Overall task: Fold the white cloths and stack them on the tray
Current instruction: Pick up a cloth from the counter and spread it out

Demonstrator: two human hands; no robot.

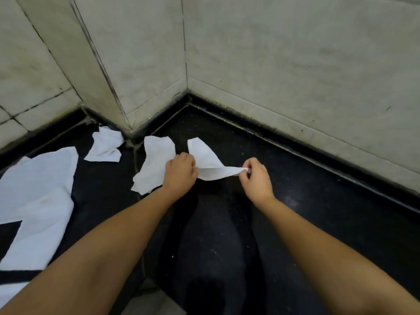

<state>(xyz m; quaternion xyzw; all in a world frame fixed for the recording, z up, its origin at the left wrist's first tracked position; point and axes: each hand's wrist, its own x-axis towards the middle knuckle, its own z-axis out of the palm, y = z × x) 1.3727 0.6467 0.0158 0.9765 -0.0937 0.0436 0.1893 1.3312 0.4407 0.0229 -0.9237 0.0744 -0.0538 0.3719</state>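
Both my hands hold one small white cloth [208, 163] over the black counter. My left hand [180, 172] grips its left corner and my right hand [255, 176] pinches its right corner, so its near edge is stretched taut between them. A second white cloth [154, 165] lies flat just left of my left hand. A third, crumpled white cloth [105, 145] lies farther back left near the wall corner. A large white cloth [37, 201] spreads over the left part of the counter. No tray is in view.
The black counter [295, 212] meets pale tiled walls [295, 64] at the back and right, with a protruding wall corner [127, 123] behind the cloths. A grey patch [147, 301] shows at the bottom edge.
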